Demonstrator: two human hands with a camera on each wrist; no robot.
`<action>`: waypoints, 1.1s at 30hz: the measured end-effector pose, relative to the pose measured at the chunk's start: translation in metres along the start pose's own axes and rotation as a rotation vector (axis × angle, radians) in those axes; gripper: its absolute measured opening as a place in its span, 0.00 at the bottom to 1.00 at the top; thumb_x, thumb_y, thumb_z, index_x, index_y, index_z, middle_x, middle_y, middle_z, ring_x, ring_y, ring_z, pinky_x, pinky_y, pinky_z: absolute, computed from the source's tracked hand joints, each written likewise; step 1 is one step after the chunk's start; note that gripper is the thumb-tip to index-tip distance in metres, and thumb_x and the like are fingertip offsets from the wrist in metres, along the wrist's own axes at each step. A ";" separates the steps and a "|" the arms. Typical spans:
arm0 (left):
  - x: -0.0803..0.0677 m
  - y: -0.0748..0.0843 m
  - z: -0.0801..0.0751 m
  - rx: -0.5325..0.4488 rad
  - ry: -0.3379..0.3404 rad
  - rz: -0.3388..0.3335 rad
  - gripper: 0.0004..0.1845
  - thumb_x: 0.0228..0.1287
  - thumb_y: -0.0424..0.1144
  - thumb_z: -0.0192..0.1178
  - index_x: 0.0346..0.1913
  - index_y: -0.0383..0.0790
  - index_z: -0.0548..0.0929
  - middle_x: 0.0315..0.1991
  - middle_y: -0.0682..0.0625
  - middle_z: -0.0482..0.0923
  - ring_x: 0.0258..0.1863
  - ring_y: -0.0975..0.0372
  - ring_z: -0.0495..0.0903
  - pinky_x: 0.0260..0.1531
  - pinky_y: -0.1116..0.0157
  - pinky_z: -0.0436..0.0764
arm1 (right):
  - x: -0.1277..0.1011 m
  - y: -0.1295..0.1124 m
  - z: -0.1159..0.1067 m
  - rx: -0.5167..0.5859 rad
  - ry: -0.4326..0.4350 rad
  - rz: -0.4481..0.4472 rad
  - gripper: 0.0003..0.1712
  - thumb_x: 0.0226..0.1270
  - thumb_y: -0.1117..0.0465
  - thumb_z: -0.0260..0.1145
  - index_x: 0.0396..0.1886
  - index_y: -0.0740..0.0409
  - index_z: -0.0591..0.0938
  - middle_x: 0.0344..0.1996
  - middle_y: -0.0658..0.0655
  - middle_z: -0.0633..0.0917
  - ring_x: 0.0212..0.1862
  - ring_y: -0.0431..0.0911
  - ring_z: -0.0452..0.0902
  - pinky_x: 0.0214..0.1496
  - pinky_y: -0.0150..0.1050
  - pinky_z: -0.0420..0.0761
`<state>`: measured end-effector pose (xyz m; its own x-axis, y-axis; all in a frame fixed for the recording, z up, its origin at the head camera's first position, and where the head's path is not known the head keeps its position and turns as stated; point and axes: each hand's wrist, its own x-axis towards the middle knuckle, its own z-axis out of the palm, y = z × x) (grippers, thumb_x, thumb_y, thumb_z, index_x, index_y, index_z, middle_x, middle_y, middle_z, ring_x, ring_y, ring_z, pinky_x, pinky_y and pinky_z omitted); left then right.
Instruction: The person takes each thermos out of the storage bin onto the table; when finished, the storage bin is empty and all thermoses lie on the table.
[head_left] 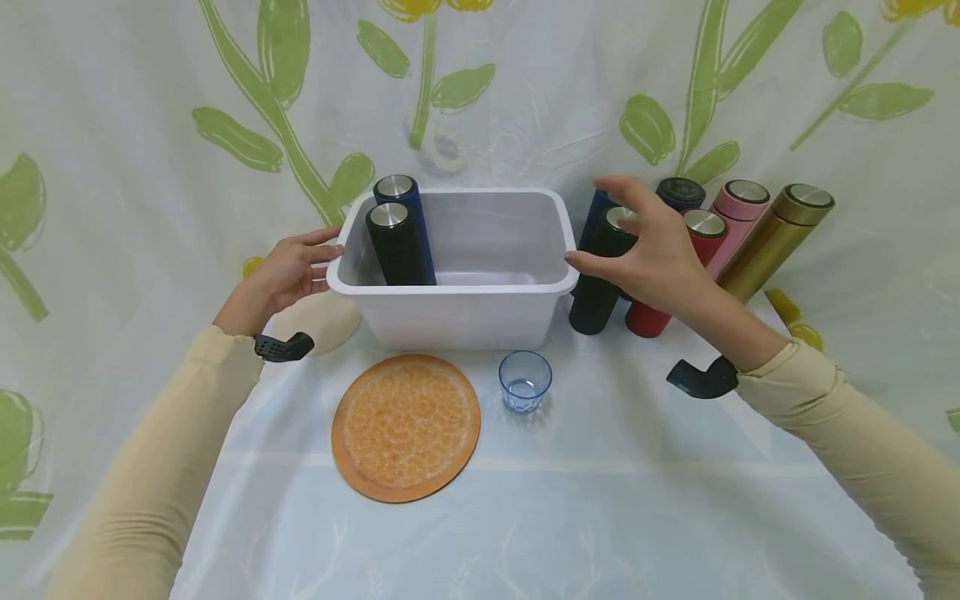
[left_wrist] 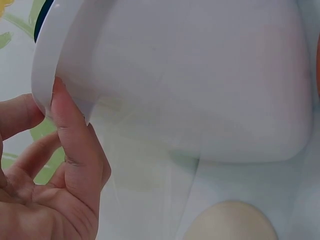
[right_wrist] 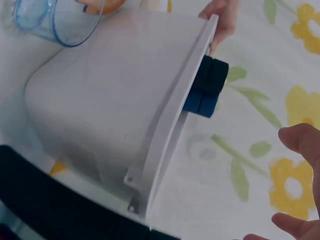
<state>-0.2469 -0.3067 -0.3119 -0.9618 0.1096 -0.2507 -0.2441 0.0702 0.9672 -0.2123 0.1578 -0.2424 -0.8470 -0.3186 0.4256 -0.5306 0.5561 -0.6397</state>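
My left hand (head_left: 285, 267) holds the left end of a white plastic tub (head_left: 457, 321) by its rim, with fingertips at the lip and just under it in the left wrist view. Inside the tub, at its left end, a black bottle (head_left: 395, 250) stands in front of a blue bottle (head_left: 420, 225), both with silver-topped lids. My right hand (head_left: 660, 250) is at the tub's right end, thumb and fingers spread and holding nothing. In the right wrist view its fingers (right_wrist: 305, 142) are apart from the rim. Behind this hand stands another black bottle (head_left: 596, 292), partly covered.
On the right are several more bottles: red (head_left: 647, 321), pink (head_left: 738, 221), gold (head_left: 772, 246) and dark blue ones, partly hidden by the hand. A round orange mat (head_left: 405, 429) and a clear blue glass (head_left: 525, 383) lie in front of the tub. A beige disc (head_left: 322, 321) sits at left.
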 end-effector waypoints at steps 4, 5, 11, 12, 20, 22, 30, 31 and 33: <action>0.000 0.000 0.001 -0.007 0.002 -0.001 0.34 0.77 0.39 0.54 0.80 0.48 0.56 0.58 0.51 0.70 0.38 0.63 0.83 0.39 0.68 0.84 | 0.007 -0.001 0.013 0.014 -0.019 -0.039 0.46 0.53 0.59 0.80 0.71 0.59 0.70 0.68 0.57 0.72 0.70 0.52 0.66 0.64 0.56 0.72; 0.000 0.000 0.001 -0.007 0.001 -0.002 0.34 0.76 0.40 0.55 0.80 0.48 0.56 0.58 0.51 0.70 0.38 0.63 0.83 0.39 0.68 0.84 | 0.009 -0.002 0.016 0.015 -0.025 -0.047 0.46 0.53 0.59 0.81 0.70 0.59 0.70 0.67 0.57 0.73 0.69 0.52 0.66 0.64 0.56 0.73; 0.000 0.000 0.002 -0.008 0.002 -0.002 0.34 0.76 0.40 0.55 0.80 0.48 0.55 0.60 0.50 0.68 0.39 0.63 0.83 0.40 0.68 0.84 | 0.019 -0.006 0.033 0.033 -0.053 -0.080 0.45 0.53 0.58 0.80 0.69 0.61 0.70 0.66 0.58 0.74 0.67 0.53 0.69 0.63 0.54 0.74; 0.000 0.000 0.002 -0.008 0.002 -0.001 0.34 0.76 0.40 0.55 0.80 0.48 0.55 0.61 0.50 0.68 0.39 0.63 0.83 0.40 0.68 0.84 | 0.021 -0.006 0.035 0.033 -0.057 -0.082 0.45 0.54 0.58 0.80 0.69 0.61 0.70 0.66 0.58 0.74 0.67 0.53 0.69 0.62 0.54 0.75; -0.001 0.002 0.002 -0.013 -0.001 0.004 0.34 0.77 0.39 0.54 0.80 0.49 0.55 0.61 0.50 0.67 0.38 0.63 0.83 0.39 0.68 0.84 | 0.027 -0.009 0.046 0.030 -0.080 -0.068 0.45 0.55 0.56 0.79 0.70 0.60 0.69 0.67 0.58 0.72 0.67 0.53 0.69 0.62 0.50 0.77; -0.001 0.003 0.001 -0.013 0.002 0.009 0.34 0.76 0.39 0.54 0.80 0.48 0.55 0.60 0.51 0.68 0.38 0.63 0.83 0.38 0.68 0.84 | 0.028 -0.010 0.048 0.036 -0.081 -0.064 0.45 0.55 0.56 0.79 0.70 0.60 0.69 0.67 0.58 0.72 0.67 0.52 0.69 0.62 0.50 0.77; -0.002 0.001 0.000 -0.003 0.005 0.017 0.34 0.76 0.38 0.54 0.80 0.48 0.55 0.58 0.51 0.70 0.38 0.62 0.83 0.39 0.68 0.84 | 0.029 -0.015 0.059 0.064 -0.093 -0.070 0.45 0.55 0.56 0.79 0.70 0.60 0.69 0.68 0.59 0.72 0.67 0.52 0.68 0.62 0.50 0.76; -0.002 0.001 0.000 -0.002 0.006 0.015 0.34 0.77 0.38 0.54 0.80 0.47 0.55 0.59 0.51 0.69 0.38 0.62 0.83 0.39 0.68 0.84 | 0.029 -0.016 0.061 0.066 -0.093 -0.070 0.45 0.55 0.56 0.79 0.70 0.60 0.69 0.68 0.59 0.72 0.67 0.52 0.68 0.62 0.50 0.76; -0.002 0.000 0.000 0.001 -0.003 0.016 0.34 0.77 0.38 0.54 0.80 0.47 0.55 0.60 0.51 0.68 0.38 0.63 0.83 0.39 0.68 0.84 | 0.029 -0.017 0.064 0.069 -0.093 -0.068 0.45 0.55 0.56 0.79 0.70 0.61 0.69 0.68 0.59 0.72 0.68 0.52 0.68 0.62 0.50 0.76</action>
<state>-0.2446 -0.3065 -0.3109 -0.9653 0.1134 -0.2354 -0.2287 0.0691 0.9710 -0.2304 0.0901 -0.2600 -0.8069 -0.4251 0.4100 -0.5848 0.4776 -0.6556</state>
